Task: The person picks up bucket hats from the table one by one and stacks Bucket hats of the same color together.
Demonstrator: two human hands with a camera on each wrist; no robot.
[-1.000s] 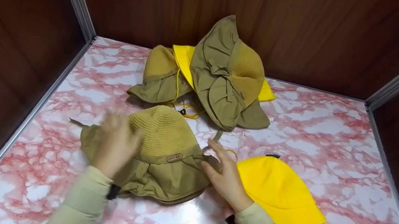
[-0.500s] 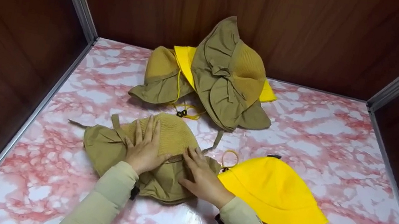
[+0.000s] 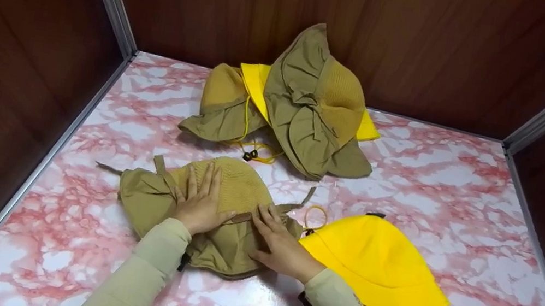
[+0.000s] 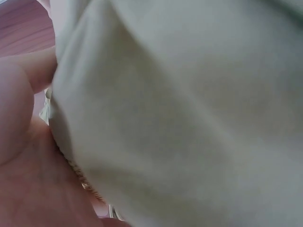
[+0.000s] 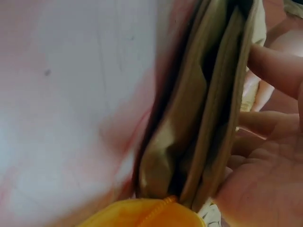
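Observation:
An olive sun hat with a tan knitted crown and a gathered fabric brim lies on the table in front of me. My left hand rests on its crown with fingers spread and straight. Lower on the right side, my right hand lies over the hat's band and brim, fingers extended, partly covering the small label. In the left wrist view the hat's brim fills most of the picture. Layered brim edges show beside the right palm in the right wrist view.
A yellow bucket hat lies folded just right of the olive hat, its cord loop beside it. Against the back wall leans a pile of olive hats and a yellow hat. Dark side panels enclose the marbled table.
Both hands have come in onto the olive hat and flattened its crown. Over the last half second they have stayed nearly still, while a strap on the right has shifted slightly.

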